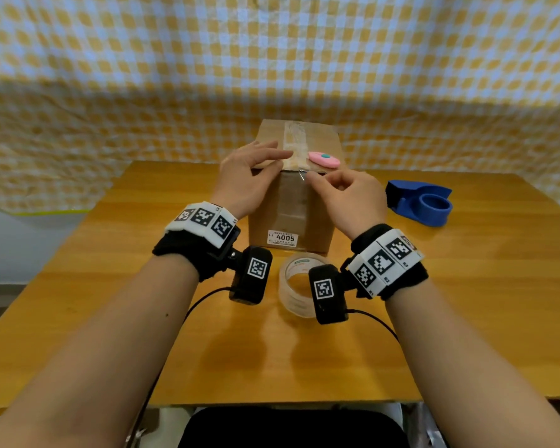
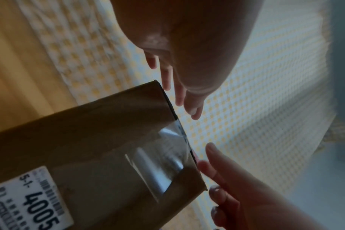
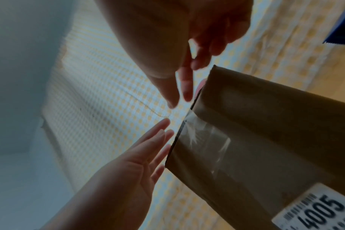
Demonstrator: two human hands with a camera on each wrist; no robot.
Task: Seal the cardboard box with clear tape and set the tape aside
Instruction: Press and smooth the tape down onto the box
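Right wrist camera unit [image 1: 328, 294] covers part of clear tape roll [image 1: 296, 282]. Small print on box label [image 1: 282, 238] unreadable beyond 4005; label cut by frame edge in both wrist views. Blue dispenser [image 3: 343, 26] cropped to a corner. Right hand [image 1: 349, 197] fingertip contact with tape strip [image 1: 294, 202] unclear.

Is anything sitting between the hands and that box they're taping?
Nothing visible. The left hand lies flat on the box top, and the right hand is at its front edge. The pink thing sits beside them.
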